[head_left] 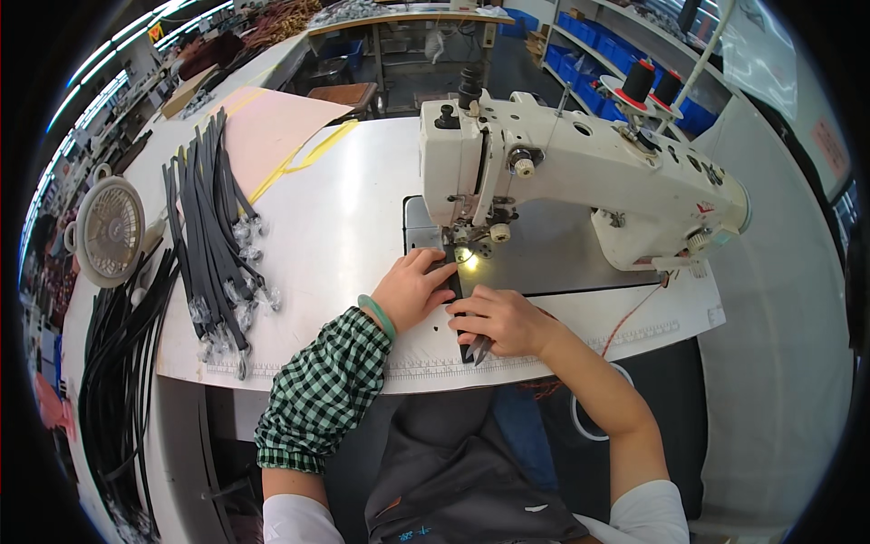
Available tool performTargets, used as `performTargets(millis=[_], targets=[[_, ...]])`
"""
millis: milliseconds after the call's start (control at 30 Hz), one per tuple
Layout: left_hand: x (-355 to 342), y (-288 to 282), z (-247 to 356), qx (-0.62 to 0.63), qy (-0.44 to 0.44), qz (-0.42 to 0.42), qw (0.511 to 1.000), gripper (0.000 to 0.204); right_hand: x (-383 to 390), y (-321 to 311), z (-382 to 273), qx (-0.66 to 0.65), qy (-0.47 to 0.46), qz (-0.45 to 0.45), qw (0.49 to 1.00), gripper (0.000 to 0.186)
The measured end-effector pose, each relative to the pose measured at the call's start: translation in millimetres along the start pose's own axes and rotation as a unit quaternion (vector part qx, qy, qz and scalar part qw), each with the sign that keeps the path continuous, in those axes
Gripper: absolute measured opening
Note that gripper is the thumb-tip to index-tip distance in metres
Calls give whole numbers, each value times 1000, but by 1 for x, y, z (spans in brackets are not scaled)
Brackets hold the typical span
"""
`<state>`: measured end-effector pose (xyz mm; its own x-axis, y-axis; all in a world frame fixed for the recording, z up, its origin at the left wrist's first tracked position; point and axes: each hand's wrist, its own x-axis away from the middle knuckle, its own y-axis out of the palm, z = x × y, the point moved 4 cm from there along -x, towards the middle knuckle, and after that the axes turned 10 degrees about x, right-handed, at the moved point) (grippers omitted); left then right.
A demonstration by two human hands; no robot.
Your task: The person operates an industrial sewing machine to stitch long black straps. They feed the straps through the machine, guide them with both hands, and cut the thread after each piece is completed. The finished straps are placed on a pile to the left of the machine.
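1. Left hand (412, 295), at eight o'clock from the sewing machine's (553, 163) glowing light (468, 260): fingers half open, resting on a black strap (465, 348).
2. Right hand (503, 322), five o'clock: curled, fingertips at that strap, grey thread snips (480, 347) in its grip!
3. Strap runs toward six; bundled black straps (204, 227) lie at nine.

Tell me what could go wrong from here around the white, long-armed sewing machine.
The left hand with the green bangle lies close to the stitching end of the white, long-armed sewing machine, so it might get caught if the machine runs. The bare right hand seems to hold pointed grey metal snips beside the flat black strap; the tips could nick it.
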<state>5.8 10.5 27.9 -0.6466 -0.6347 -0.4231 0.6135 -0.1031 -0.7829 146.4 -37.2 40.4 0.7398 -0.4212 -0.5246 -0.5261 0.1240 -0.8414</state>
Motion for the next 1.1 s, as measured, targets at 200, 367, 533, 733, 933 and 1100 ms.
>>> performTargets(millis=[200,367,533,733,933,1100], targets=[[0,0,0,0,0,4,1000,38,0,1,1,0,1,-4,1000,16],[1,0,0,3,-3,4,1000,39,1,2,1,3,3,-12,1000,16],[1,-1,1,9,-12,-8,1000,42,1,2,1,7,5,-14,1000,17],[1,2,-5,10,20,22,1000,38,0,2,1,10,-3,-12,1000,17],[-4,1,-6,20,12,35,999,26,0,-1,1,19,-6,-17,1000,17],[-4,1,-7,18,26,47,998,18,4,-13,-2,18,-3,-41,999,18]])
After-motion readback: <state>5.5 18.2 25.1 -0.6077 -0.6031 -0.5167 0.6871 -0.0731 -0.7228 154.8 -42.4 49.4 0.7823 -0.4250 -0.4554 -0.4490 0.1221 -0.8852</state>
